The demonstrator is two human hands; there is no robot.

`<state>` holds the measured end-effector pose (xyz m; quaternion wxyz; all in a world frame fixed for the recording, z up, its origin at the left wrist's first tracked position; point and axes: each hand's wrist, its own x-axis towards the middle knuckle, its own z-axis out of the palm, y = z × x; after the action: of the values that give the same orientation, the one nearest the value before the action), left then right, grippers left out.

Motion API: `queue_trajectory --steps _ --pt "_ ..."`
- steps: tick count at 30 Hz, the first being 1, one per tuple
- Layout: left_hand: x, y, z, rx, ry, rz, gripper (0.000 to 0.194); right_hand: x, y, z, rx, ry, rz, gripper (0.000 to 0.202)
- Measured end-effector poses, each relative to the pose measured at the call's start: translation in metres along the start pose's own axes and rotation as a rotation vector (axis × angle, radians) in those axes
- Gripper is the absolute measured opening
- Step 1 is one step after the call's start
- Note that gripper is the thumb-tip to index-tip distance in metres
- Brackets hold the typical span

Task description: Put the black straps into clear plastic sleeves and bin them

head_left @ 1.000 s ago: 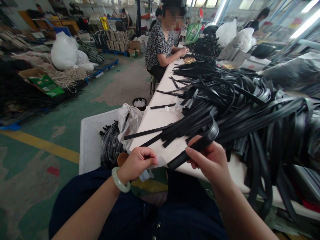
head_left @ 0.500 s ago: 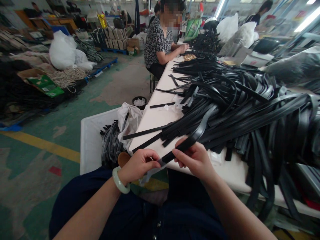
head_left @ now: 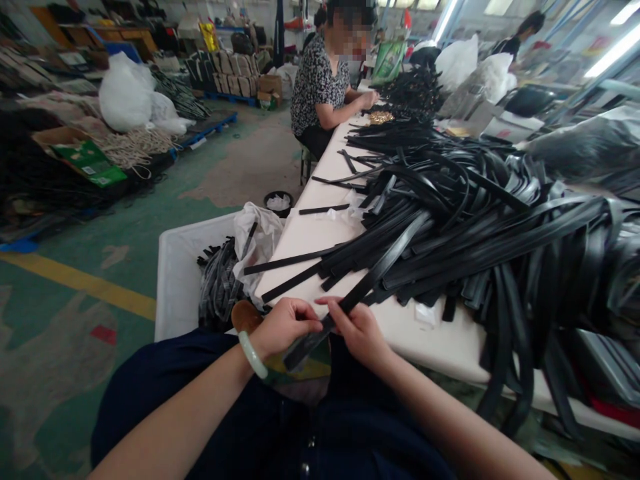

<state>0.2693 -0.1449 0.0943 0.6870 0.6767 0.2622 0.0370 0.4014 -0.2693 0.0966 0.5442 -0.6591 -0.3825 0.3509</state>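
A long black strap (head_left: pixel 367 285) runs from the heap on the table down between my hands. Its near end has a thin, clear plastic wrap (head_left: pixel 306 350) on it and points down over my lap. My left hand (head_left: pixel 286 325), with a pale green bangle (head_left: pixel 253 355) at the wrist, pinches the strap's edge close to that wrapped end. Closed around the same strap a little higher up is my right hand (head_left: pixel 360 328), thumb on top. The heap of black straps (head_left: pixel 450 227) spreads over the white tabletop (head_left: pixel 287 257).
Left of the table stands a white bin (head_left: pixel 175 280) holding plastic-wrapped straps and a white bag (head_left: pixel 257 230). A co-worker (head_left: pixel 320 87) sits farther along the table by a pile of gold-coloured pieces (head_left: pixel 381 117). Several straps hang over the front edge at right.
The strap's near end now reaches past my left hand, down and left, with clear plastic along it. My right hand has moved left and down, closer to my left hand. The strap lies straighter.
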Motion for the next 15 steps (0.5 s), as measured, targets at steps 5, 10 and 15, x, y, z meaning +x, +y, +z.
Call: queue_trajectory --steps 5,10,15 --pt "0.001 -0.003 -0.001 -0.01 -0.01 0.016 0.017 -0.001 0.0 -0.004 0.136 0.095 0.037 0.041" --pt "0.0 -0.006 0.0 -0.026 -0.028 0.004 0.018 -0.004 0.0 -0.003 0.115 0.17 0.024 0.04" --pt "0.0 -0.01 0.001 -0.056 -0.037 0.011 0.02 -0.007 -0.001 -0.004 0.128 0.106 0.007 0.041"
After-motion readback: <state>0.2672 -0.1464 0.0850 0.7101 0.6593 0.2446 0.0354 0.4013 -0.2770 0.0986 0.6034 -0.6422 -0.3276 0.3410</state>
